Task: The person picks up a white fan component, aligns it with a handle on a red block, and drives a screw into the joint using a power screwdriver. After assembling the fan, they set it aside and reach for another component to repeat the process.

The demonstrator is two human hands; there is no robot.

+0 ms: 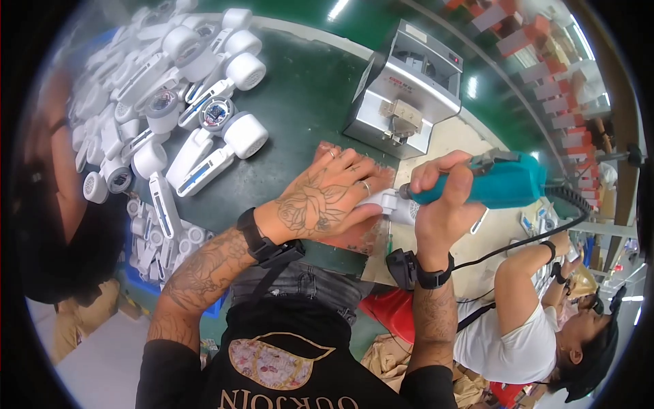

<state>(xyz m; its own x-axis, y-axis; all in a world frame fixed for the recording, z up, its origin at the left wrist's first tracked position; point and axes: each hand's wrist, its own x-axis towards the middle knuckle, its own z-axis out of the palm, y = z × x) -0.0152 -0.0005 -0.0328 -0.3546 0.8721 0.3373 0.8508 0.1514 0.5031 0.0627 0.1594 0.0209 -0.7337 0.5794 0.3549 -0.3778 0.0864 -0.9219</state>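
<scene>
My right hand (pixel 444 204) is wrapped round a teal electric screwdriver (pixel 507 183), whose dark tip points left at a white plastic part (pixel 390 202). That part lies under the fingers of my left hand (pixel 334 194), which press it down over a worn reddish-brown pad (pixel 351 235). Its far side is partly covered by my fingers. Whether the screwdriver tip touches the part, I cannot tell. A black cable runs from the tool's back end down and to the left, past my right wrist.
Many white plastic assemblies (pixel 248 135) with round heads are heaped on the dark green table (pixel 293 82) at left. A blue crate (pixel 151 276) below holds more. Beyond my hands stands a silver boxy machine (pixel 409 88). A person in a white shirt (pixel 507 337) sits at right; another is at far left.
</scene>
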